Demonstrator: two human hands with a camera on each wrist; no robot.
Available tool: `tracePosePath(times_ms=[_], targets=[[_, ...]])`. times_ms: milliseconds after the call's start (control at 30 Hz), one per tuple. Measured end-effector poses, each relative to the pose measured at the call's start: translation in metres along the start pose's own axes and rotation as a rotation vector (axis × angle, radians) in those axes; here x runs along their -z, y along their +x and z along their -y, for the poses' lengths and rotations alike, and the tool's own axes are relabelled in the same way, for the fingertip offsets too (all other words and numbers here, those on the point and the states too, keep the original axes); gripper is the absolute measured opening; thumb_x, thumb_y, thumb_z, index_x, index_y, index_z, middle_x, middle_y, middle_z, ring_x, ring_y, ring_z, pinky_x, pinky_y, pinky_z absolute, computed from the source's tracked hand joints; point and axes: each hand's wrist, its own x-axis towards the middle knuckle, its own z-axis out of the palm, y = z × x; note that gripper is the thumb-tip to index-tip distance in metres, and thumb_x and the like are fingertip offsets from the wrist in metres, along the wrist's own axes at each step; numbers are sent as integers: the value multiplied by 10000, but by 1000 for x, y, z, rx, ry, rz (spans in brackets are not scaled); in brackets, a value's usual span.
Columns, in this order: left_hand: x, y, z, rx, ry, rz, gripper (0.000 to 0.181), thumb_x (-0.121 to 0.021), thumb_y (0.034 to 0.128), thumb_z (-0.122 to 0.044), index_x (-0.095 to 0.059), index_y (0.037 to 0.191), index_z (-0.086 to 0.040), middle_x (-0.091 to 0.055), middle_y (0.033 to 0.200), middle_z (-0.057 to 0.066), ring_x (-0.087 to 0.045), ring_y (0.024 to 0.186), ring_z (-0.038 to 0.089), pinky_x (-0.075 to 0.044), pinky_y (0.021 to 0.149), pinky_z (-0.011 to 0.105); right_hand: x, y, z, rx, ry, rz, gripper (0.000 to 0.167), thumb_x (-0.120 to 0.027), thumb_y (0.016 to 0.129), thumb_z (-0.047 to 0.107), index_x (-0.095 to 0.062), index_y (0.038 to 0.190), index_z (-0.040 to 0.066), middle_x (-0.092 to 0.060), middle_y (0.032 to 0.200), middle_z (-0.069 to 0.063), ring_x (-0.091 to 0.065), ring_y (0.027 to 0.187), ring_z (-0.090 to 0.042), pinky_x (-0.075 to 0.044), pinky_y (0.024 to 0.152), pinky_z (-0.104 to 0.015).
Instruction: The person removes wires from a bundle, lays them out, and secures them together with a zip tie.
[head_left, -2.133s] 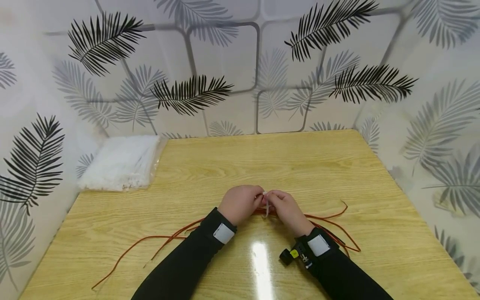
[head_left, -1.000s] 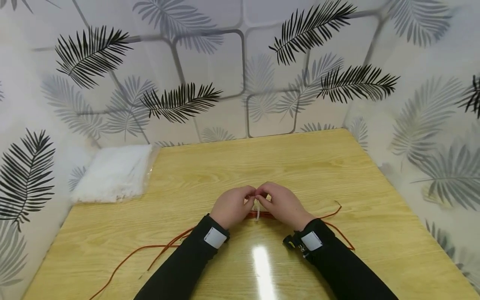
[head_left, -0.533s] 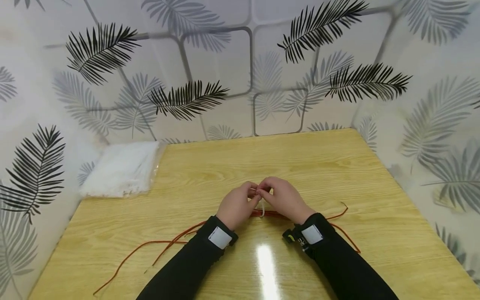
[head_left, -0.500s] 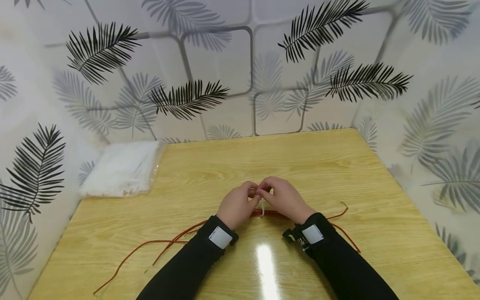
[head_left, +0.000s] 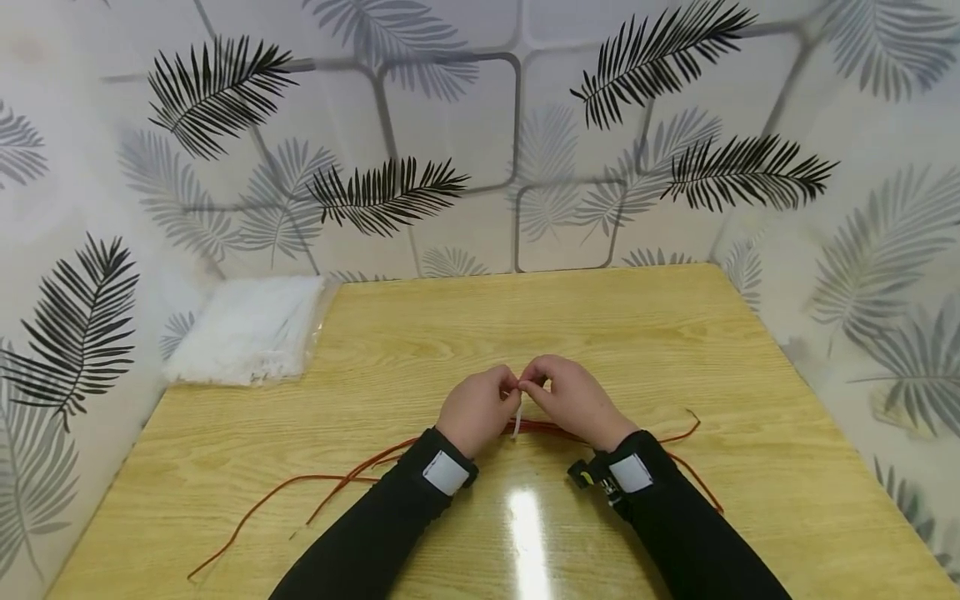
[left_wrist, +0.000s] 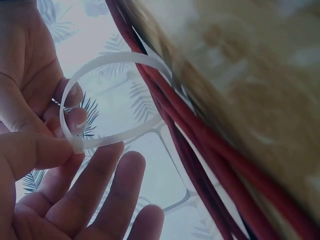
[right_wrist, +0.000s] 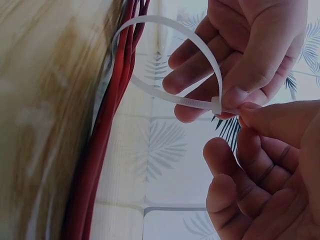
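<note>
A white cable tie (right_wrist: 189,102) forms a wide loose loop around a bundle of red wires (right_wrist: 102,135), its tail passed through the small square head (right_wrist: 216,105). In the left wrist view, my left hand (left_wrist: 82,200) pinches the tie's head between thumb and forefinger, other fingers spread below. My right hand (right_wrist: 270,175) pinches the tail just past the head, its other fingers loosely bent. From the head view, left hand (head_left: 476,408) and right hand (head_left: 573,400) meet fingertip to fingertip above the wires, the tie's loop hanging below them.
Loose wire ends (head_left: 258,504) fan out left on the wooden table (head_left: 600,317), and more wire ends (head_left: 697,483) spread right under the right forearm. A clear bag of white cable ties (head_left: 247,329) lies at the back left. Leaf-patterned covering (head_left: 450,108) stands behind.
Over two seconds my right hand has turned and lifted slightly, its thumb and forefinger now showing at the tail. The hanging loop has tilted a little since half a second ago. The head view shifted slightly.
</note>
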Motion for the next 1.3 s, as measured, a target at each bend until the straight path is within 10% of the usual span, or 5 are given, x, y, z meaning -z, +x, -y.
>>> tracePosePath(times_ms=[600,1300], targets=[[6,1,2,21,48,31,124,-608,992,-209,-668,911,-136,-628,717,-19,-450,482,99,-338,461,236,-9,5,7,-23,-36,36,112,-583,1029,206,-624,1045,102,-607,932,-31,-502,729,-166,-417,637,-306],[-3,2,3,6,209,179,280,-628,953,-212,-625,673,-221,-512,587,-83,-461,500,87,-342,448,242,17,12,10,-48,55,-154,142,-528,1056,205,-597,1079,83,-634,1020,-76,-543,832,-227,-467,716,-359]])
